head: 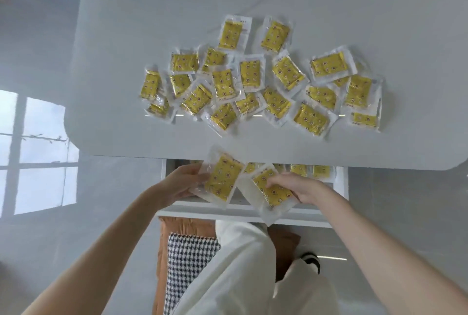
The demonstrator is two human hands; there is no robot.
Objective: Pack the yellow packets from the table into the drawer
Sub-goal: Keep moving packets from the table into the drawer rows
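Several yellow packets (253, 79) in clear wrappers lie scattered across the middle of the white table (152, 23). Below its near edge an open white drawer (228, 212) shows a row of yellow packets (298, 170) along its back. My left hand (181, 184) holds one yellow packet (222, 178) by its left edge over the drawer's left side. My right hand (301, 187) grips a second yellow packet (272, 190) from the right, just beside the first. The two held packets nearly touch.
A chair with a brown seat and a houndstooth cushion (187, 264) stands under the drawer. My white-trousered legs (248, 264) and a shoe (311, 261) are below. Glossy floor lies to the left with a window reflection (38, 152).
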